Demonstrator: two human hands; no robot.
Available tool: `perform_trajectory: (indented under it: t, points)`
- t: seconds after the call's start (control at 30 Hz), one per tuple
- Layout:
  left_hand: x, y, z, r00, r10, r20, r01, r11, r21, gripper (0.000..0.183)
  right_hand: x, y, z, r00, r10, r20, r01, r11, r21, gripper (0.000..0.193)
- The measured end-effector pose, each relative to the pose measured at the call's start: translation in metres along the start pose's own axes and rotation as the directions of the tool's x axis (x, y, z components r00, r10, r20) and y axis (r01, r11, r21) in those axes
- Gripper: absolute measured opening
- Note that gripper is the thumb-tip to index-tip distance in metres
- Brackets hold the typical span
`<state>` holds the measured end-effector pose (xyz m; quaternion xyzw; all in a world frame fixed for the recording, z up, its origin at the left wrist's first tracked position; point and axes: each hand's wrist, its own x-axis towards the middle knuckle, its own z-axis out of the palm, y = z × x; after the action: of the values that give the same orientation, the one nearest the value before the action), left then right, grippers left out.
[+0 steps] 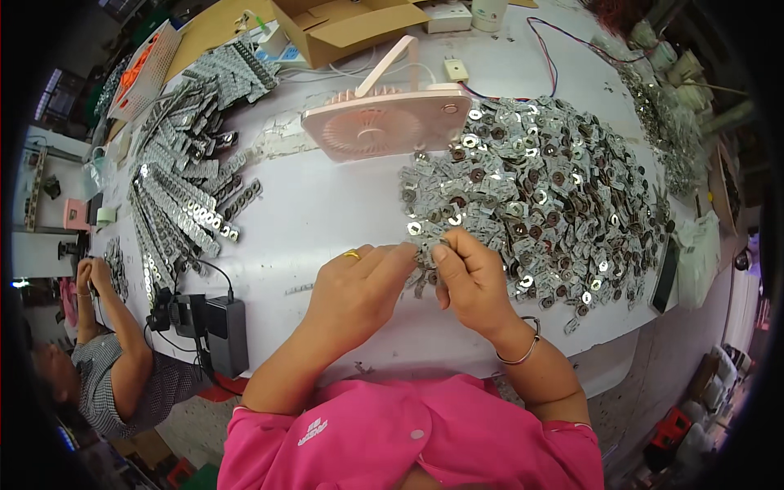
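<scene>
My left hand (359, 286) and my right hand (474, 282) meet at the near left edge of a heap of small metal pieces (555, 196). Both hands are closed in a pinch. Between the fingertips is a small grey metal piece (426, 247), partly hidden by the fingers and hard to separate from the heap behind it. A ring is on the left hand, and a bracelet (527, 347) circles the right wrist. On the left side of the white table (327, 204) lie many metal strips (175, 200) with rows of round shapes, fanned out and overlapping.
Behind my hands stands a pink fan (384, 122). An open cardboard box (351, 24) and a cup (489, 15) are at the back. Black devices with cables (224, 331) stand at the front left edge. A white basket (147, 69) is far left; another person (122, 359) works there.
</scene>
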<state>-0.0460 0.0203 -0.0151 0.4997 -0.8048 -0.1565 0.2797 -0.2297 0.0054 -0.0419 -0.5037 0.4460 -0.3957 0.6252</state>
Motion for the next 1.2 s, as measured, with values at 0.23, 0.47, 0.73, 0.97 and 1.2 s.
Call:
perform_trajectory:
  t: [0.23, 0.47, 0.73, 0.97, 1.2]
  points:
    - [0.004, -0.011, 0.003, 0.999, -0.038, -0.023, 0.038, 0.999, -0.02, 0.027, 0.01, -0.007, -0.013, 0.994, -0.106, -0.025, 0.092, 0.942, -0.324, 0.02]
    - [0.007, -0.015, -0.011, 0.983, -0.131, 0.127, 0.143, 0.986, -0.091, 0.017, 0.009, -0.014, -0.015, 0.979, -0.191, 0.069, 0.2, 0.846, -0.494, 0.019]
    - [0.003, -0.025, -0.027, 0.861, -0.254, 0.441, 0.424, 0.838, -0.345, 0.014, 0.008, -0.02, -0.016, 0.955, -0.162, 0.25, 0.246, 0.901, -0.357, 0.018]
    - [0.006, -0.029, -0.035, 0.857, -0.155, 0.491, 0.319, 0.909, -0.269, 0.014, 0.011, -0.013, -0.017, 0.92, -0.169, 0.355, 0.301, 0.884, -0.359, 0.019]
    - [0.007, -0.029, -0.032, 0.854, -0.135, 0.502, 0.302, 0.915, -0.267, 0.016, 0.012, -0.005, -0.017, 0.899, -0.153, 0.411, 0.287, 0.913, -0.288, 0.02]
